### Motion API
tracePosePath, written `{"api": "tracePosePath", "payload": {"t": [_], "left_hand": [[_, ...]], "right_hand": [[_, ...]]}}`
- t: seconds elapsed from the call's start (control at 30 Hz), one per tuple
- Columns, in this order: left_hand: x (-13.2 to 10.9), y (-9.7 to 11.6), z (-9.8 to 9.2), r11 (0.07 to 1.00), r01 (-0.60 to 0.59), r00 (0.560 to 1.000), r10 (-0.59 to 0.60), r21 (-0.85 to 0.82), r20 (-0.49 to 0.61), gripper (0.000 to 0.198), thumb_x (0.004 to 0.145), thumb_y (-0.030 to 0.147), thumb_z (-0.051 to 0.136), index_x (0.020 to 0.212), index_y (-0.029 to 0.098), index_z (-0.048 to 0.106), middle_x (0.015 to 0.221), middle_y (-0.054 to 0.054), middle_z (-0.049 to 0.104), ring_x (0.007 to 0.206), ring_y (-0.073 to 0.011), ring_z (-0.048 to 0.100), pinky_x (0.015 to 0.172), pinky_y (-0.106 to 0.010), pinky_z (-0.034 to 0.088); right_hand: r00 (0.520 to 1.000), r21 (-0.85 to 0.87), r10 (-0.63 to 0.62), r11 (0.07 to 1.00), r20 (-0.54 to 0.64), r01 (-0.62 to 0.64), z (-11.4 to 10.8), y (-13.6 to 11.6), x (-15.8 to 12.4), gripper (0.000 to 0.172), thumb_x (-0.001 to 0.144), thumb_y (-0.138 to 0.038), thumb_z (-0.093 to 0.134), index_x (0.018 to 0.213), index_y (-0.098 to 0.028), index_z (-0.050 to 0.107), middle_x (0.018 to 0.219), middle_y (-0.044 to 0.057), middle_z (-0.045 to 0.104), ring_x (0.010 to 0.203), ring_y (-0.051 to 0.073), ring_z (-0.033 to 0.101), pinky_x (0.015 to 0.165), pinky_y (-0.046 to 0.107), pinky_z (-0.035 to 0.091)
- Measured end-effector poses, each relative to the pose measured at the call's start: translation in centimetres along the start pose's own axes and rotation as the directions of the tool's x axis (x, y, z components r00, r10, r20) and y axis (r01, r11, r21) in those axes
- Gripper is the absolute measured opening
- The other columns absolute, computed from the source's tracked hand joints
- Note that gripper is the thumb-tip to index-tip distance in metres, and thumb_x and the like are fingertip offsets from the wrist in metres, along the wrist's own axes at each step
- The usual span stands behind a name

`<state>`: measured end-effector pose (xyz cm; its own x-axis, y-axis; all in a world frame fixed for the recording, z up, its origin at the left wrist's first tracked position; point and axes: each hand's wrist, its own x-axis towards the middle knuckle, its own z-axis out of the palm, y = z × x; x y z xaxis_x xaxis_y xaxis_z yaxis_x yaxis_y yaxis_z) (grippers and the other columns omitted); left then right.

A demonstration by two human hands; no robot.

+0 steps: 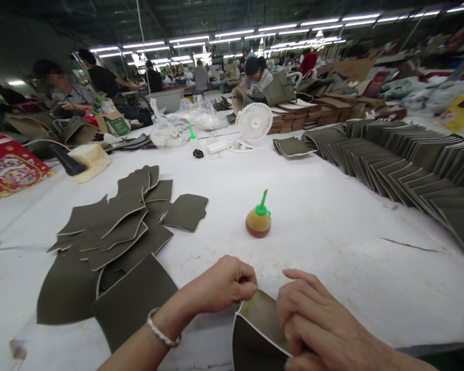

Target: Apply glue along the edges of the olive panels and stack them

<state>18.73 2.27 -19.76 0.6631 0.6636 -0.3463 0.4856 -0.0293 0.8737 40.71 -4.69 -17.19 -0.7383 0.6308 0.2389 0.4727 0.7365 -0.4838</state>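
Note:
At the front edge of the table, a dark olive sheet panel (255, 342) with a pale cut edge is folded, showing a lighter olive inner face. The fingers of my left hand (232, 281) are pinched on its upper corner. My right hand (317, 314) grips the panel's right side, with the index finger raised and the other fingers curled over it; the fingertips are partly hidden. A round squeeze bottle (258, 222) with a green nozzle and amber liquid stands beyond my hands. Loose olive panels (131, 232) lie overlapped to the left of my left hand.
Long rows of olive panels (394, 159) fan out along the right side. At the back are a white fan (254, 122), plastic bags (193, 116) and a second green-tipped bottle (193, 136). A red box (15, 165) sits far left. Other people work behind.

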Motion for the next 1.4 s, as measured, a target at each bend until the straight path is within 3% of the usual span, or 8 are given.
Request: {"api": "tracePosePath", "payload": {"t": [0.2,0.3,0.43,0.57,0.63,0.9,1.13,1.4], "left_hand": [[0.0,-0.7,2.0,0.994,-0.058,0.976,0.076,-0.096,0.202,0.017,0.077,0.019,0.052,0.061,0.018,0.046,0.057,0.007,0.032,0.056,-0.0076,0.028,0.050,-0.023,0.021],[-0.7,-1.3,2.8,0.971,0.008,0.973,0.048,-0.239,0.226,0.023,0.085,0.030,0.053,0.067,0.017,0.053,0.061,0.006,0.038,0.058,-0.0087,0.034,0.053,-0.022,0.027],[-3.2,-0.9,2.5,0.974,0.067,0.994,-0.046,-0.217,0.101,0.036,0.095,0.041,0.043,0.090,0.015,0.067,0.075,0.000,0.058,0.069,-0.0130,0.049,0.065,-0.024,0.039],[-5.6,-0.4,2.8,0.986,0.164,0.985,-0.163,-0.012,0.047,0.019,0.081,0.031,0.068,0.097,0.022,0.072,0.087,0.002,0.065,0.081,-0.0148,0.054,0.070,-0.022,0.035],[-6.1,-0.8,3.5,0.980,0.199,0.980,-0.200,0.030,0.020,0.017,0.079,0.023,0.068,0.096,0.023,0.072,0.089,0.004,0.067,0.082,-0.0142,0.055,0.071,-0.022,0.034],[-5.9,-2.6,4.9,0.993,0.113,0.992,-0.114,-0.020,-0.051,0.019,0.091,0.029,0.057,0.093,0.021,0.074,0.083,0.001,0.066,0.081,-0.0140,0.059,0.073,-0.022,0.037],[-5.8,-2.6,4.9,0.994,0.107,0.993,-0.107,0.008,-0.046,0.022,0.092,0.029,0.055,0.091,0.020,0.075,0.080,0.000,0.067,0.079,-0.0140,0.060,0.071,-0.022,0.037],[-6.1,-2.5,5.1,0.987,0.114,0.989,-0.124,-0.112,-0.081,0.021,0.086,0.028,0.058,0.084,0.017,0.076,0.073,0.000,0.064,0.072,-0.0135,0.057,0.064,-0.022,0.038]], "right_hand": [[0.999,0.229,0.033,0.973,0.014,-0.036,1.1,-0.3,-0.1,0.023,0.090,-0.010,0.051,0.077,-0.027,0.041,0.084,0.000,0.064,0.086,0.019,0.062,0.102,0.043,0.046],[0.993,0.340,0.100,0.933,0.069,-0.118,2.6,-0.1,-0.9,0.021,0.091,-0.015,0.051,0.078,-0.026,0.039,0.088,0.002,0.064,0.089,0.021,0.060,0.088,0.038,0.051],[0.960,0.424,0.265,0.863,0.087,-0.276,4.2,0.0,-2.3,0.018,0.095,-0.021,0.047,0.079,-0.025,0.041,0.091,0.004,0.062,0.089,0.021,0.058,0.082,0.036,0.051],[0.934,0.473,0.339,0.808,0.115,-0.352,4.7,0.1,-2.6,0.014,0.096,-0.021,0.045,0.082,-0.025,0.043,0.092,0.003,0.059,0.088,0.021,0.056,0.079,0.034,0.049],[0.937,0.503,0.329,0.793,0.122,-0.344,5.2,0.4,-2.5,0.015,0.096,-0.022,0.044,0.082,-0.025,0.042,0.093,0.003,0.058,0.088,0.020,0.055,0.078,0.034,0.048],[0.922,0.485,0.371,0.790,0.110,-0.375,7.2,0.9,-3.2,0.012,0.097,-0.017,0.039,0.087,-0.024,0.040,0.102,0.002,0.057,0.090,0.020,0.051,0.079,0.036,0.045],[0.922,0.470,0.368,0.796,0.124,-0.381,7.0,0.8,-2.9,0.014,0.096,-0.013,0.039,0.087,-0.023,0.042,0.100,0.002,0.056,0.090,0.020,0.049,0.080,0.039,0.042],[0.926,0.496,0.350,0.785,0.139,-0.371,6.3,0.7,-2.2,0.013,0.096,-0.017,0.041,0.084,-0.022,0.043,0.096,0.005,0.054,0.090,0.023,0.048,0.077,0.039,0.040]]}}
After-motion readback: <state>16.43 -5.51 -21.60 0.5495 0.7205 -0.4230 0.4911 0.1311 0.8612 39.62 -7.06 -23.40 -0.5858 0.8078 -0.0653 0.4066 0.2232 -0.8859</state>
